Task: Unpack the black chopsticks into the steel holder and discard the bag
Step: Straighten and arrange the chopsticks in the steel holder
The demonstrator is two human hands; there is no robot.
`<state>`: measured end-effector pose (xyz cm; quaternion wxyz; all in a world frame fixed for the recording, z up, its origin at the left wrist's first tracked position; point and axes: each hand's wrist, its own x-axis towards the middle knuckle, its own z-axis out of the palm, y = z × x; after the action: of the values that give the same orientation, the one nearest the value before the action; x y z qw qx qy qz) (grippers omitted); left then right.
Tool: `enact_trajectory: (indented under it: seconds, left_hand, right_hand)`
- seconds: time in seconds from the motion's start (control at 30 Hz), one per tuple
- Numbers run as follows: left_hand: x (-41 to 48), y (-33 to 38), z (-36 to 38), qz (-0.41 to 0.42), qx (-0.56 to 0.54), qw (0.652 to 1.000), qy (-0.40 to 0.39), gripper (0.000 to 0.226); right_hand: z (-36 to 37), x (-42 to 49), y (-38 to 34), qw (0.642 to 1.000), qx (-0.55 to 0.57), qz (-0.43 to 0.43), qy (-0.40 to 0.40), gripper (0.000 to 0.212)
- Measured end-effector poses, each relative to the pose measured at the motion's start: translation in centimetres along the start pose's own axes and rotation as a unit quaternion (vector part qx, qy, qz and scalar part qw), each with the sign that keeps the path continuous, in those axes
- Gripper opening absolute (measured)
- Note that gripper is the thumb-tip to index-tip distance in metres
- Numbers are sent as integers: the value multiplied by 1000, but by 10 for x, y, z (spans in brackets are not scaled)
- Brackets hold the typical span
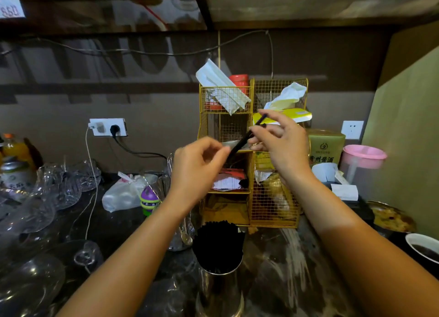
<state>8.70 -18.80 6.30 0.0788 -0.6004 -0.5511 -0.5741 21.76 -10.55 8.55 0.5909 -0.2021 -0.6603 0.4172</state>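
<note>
1. Chopsticks, black, a thin pair or small bundle, held slanted in mid-air at about 12 o'clock from the steel holder, upper end toward 1 o'clock, lower end toward 7 o'clock.
2. Right hand pinching the upper part of the sticks between thumb and fingers; left hand curled with fingertips pressed onto what looks like a clear bag around the lower end. Bag edge faint; hard to tell how much still covers the sticks.
3. Step in hand, by judgement: drawing sticks free of the wrapper. Next move calls for pulling the hands apart along the sticks' length, then tipping the sticks upright and lowering them toward 6 o'clock.
4. Steel holder upright on the table at 6 o'clock, already packed tight with black chopsticks, ends up. Little room left, so a careful feed into a gap needed. Bag not yet discarded; no bin seen.
5. Gold wire rack just behind the holder: white packets in the top-left bay, tissue in the top-right, papers and a red-and-white packet in the middle.
6. Clear glassware at 9 o'clock, tied plastic bag at 10 o'clock, pink-lidded jug at 2 o'clock, contents unclear.
</note>
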Motion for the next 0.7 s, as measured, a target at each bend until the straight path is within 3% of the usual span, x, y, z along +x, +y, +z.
enact_trajectory:
  seconds: [0.07,0.17,0.27,0.43,0.57,0.63,0.7]
  left_hand:
    - [-13,-7,5,-51,-29,997,-58,18]
    - [-21,-20,11,-170,-115,969,-137,9]
    - [-16,-33,11,-265,-245,930,-70,14]
    - [1,-33,2,-218,-371,903,2,13]
    - [7,-33,1,-183,-383,905,5,20]
    - [9,-33,0,-178,-375,910,13,9]
    - [13,-31,-1,-177,-361,916,10,12]
  right_hand:
    - [-4,-3,0,994,89,24,57,19]
    - [-2,-12,5,973,190,97,87,7]
    - [1,-24,13,945,254,183,90,10]
    - [10,-37,26,863,385,301,125,5]
    - [15,-45,35,807,443,372,118,10]
    - [17,-50,39,785,461,402,101,12]
    - [19,-56,44,771,471,422,79,11]
